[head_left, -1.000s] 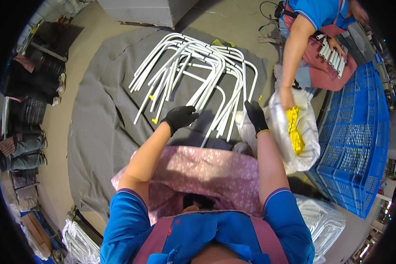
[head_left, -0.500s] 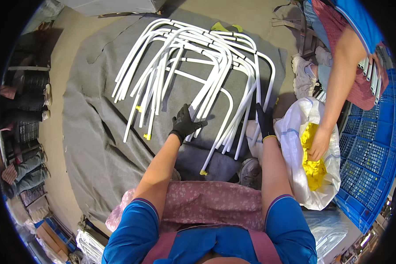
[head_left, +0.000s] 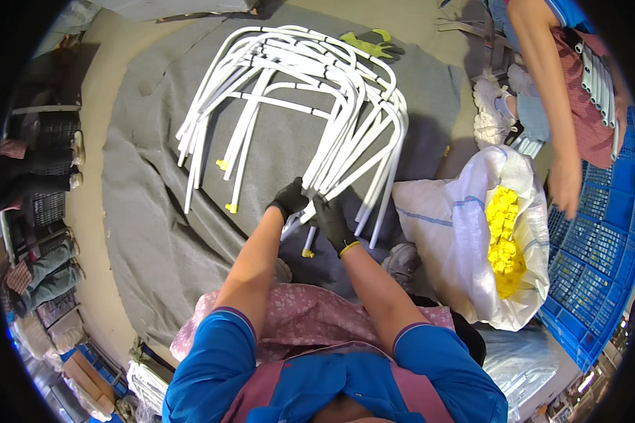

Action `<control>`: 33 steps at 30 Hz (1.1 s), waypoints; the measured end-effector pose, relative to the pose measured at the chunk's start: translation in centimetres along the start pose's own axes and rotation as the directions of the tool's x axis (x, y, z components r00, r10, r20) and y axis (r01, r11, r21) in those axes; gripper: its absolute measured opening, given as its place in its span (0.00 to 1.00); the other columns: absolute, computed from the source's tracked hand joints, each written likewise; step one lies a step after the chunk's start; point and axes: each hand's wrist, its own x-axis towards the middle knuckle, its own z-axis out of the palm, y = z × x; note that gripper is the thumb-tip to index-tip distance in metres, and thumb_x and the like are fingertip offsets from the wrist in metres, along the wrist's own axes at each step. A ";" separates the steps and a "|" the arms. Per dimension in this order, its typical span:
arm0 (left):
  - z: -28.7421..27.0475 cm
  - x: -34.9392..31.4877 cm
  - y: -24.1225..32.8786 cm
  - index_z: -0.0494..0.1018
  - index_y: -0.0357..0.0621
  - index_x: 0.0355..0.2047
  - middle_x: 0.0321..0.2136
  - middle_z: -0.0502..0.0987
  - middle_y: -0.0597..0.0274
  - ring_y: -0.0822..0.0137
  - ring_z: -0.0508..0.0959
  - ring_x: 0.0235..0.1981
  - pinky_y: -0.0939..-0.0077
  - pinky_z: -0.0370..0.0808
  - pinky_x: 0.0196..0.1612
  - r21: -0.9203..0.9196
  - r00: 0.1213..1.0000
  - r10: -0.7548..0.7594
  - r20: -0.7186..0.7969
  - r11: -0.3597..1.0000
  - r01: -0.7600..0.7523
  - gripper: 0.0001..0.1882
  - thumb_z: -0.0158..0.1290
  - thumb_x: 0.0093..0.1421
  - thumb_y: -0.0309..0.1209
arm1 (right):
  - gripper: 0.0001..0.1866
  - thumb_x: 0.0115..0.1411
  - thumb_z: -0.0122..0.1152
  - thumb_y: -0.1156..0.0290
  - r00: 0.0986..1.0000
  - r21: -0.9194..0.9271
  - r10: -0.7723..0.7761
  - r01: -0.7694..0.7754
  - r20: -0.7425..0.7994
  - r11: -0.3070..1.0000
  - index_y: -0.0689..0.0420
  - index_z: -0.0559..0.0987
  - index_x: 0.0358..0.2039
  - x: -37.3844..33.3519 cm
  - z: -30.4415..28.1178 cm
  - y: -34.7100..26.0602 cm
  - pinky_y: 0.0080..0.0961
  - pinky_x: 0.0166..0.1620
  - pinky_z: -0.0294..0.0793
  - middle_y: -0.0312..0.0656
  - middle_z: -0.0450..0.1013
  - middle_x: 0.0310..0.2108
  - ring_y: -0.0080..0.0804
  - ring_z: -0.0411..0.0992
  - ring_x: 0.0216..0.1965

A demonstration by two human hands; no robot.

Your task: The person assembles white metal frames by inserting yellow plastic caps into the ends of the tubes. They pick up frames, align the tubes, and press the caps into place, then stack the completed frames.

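Observation:
A pile of white U-shaped tubes [head_left: 322,163] lies on the grey cloth in front of me, with black marks along some of their bends. My left hand [head_left: 289,200], in a black glove, is closed round tube legs at the near end of the pile. Right beside it, my right hand [head_left: 335,224], also in a black glove, grips the same bundle from the other side. Glove and tubes partly hide the fingers of both. Just below the hands, one leg ends in a yellow fitting [head_left: 308,253]. Another yellow fitting [head_left: 231,208] caps a leg to the left.
To my right stands a white woven sack [head_left: 466,243] holding yellow fittings [head_left: 504,243]. Beyond it are blue plastic crates [head_left: 593,275] and a co-worker's arm [head_left: 554,106], with straight tubes [head_left: 596,84] on that person's lap. Yellow-green gloves [head_left: 370,46] lie behind the pile.
My right hand has moved left from the pile's right side to join my left. The right-hand tubes have shifted left. The co-worker's hand has come out of the sack.

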 end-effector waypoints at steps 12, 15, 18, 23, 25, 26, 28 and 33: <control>0.8 -0.3 -1.7 0.55 0.42 0.67 0.58 0.71 0.38 0.46 0.69 0.62 0.59 0.66 0.63 -0.165 0.976 0.099 0.192 0.984 -0.067 0.40 0.56 0.56 0.39 | 0.14 0.63 0.58 0.61 0.727 -0.682 -0.677 0.552 0.112 0.480 0.55 0.78 0.45 13.1 -17.3 -8.0 0.42 0.36 0.77 0.51 0.77 0.35 0.49 0.77 0.35; -1.5 0.9 -1.2 0.67 0.39 0.60 0.53 0.75 0.41 0.48 0.73 0.58 0.61 0.70 0.58 -0.157 0.988 0.146 0.054 0.978 -0.136 0.38 0.61 0.56 0.51 | 0.29 0.59 0.60 0.47 0.841 -0.714 -0.525 0.288 -0.130 0.638 0.59 0.74 0.50 16.6 -19.4 -8.7 0.46 0.48 0.74 0.54 0.76 0.44 0.53 0.75 0.45; -3.8 2.5 0.9 0.73 0.37 0.52 0.40 0.79 0.56 0.65 0.78 0.45 0.71 0.73 0.51 -0.522 0.974 0.152 -0.166 0.825 -0.218 0.34 0.61 0.57 0.54 | 0.38 0.58 0.60 0.45 0.911 -0.857 -0.379 0.060 -0.163 0.512 0.59 0.68 0.60 20.2 -20.2 -7.9 0.44 0.51 0.74 0.56 0.72 0.53 0.55 0.74 0.49; -6.3 5.2 5.1 0.69 0.38 0.57 0.44 0.75 0.68 0.76 0.72 0.46 0.79 0.68 0.52 -0.904 0.929 0.204 -0.307 0.243 -0.352 0.29 0.56 0.64 0.47 | 0.37 0.55 0.63 0.43 0.980 -0.683 -0.178 0.069 -0.090 0.727 0.61 0.73 0.56 22.4 -20.0 -8.0 0.43 0.50 0.74 0.58 0.76 0.47 0.55 0.75 0.48; -7.3 6.5 6.5 0.62 0.40 0.63 0.52 0.73 0.65 0.73 0.71 0.53 0.76 0.67 0.57 -0.919 0.952 0.212 -0.220 0.282 -0.275 0.30 0.52 0.68 0.45 | 0.33 0.53 0.66 0.45 0.994 -0.580 -0.112 0.083 -0.014 0.810 0.62 0.79 0.47 22.3 -19.7 -9.2 0.44 0.47 0.75 0.59 0.78 0.39 0.54 0.76 0.44; -7.7 7.0 7.2 0.59 0.41 0.66 0.56 0.71 0.64 0.71 0.70 0.57 0.74 0.67 0.60 -0.922 0.962 0.210 -0.177 0.306 -0.236 0.31 0.50 0.69 0.44 | 0.32 0.53 0.67 0.46 0.989 -0.625 -0.149 0.121 0.007 0.771 0.62 0.79 0.46 22.4 -19.6 -10.0 0.45 0.46 0.75 0.58 0.78 0.38 0.54 0.76 0.43; -7.7 7.4 8.5 0.60 0.40 0.66 0.55 0.71 0.62 0.70 0.70 0.56 0.74 0.66 0.60 -0.918 0.908 0.373 -0.192 0.260 -0.301 0.30 0.48 0.70 0.45 | 0.30 0.52 0.68 0.48 0.989 -0.730 -0.131 0.143 0.074 0.669 0.63 0.80 0.44 22.9 -19.3 -11.4 0.46 0.44 0.75 0.58 0.78 0.37 0.54 0.76 0.42; -6.4 8.4 10.6 0.60 0.35 0.65 0.55 0.70 0.63 0.69 0.67 0.58 0.73 0.62 0.63 -0.767 0.889 0.409 -0.206 0.497 -0.406 0.33 0.45 0.71 0.49 | 0.33 0.47 0.70 0.43 0.963 -0.736 -0.235 0.252 0.130 0.629 0.64 0.79 0.38 25.6 -16.9 -12.7 0.44 0.45 0.74 0.56 0.78 0.37 0.53 0.76 0.42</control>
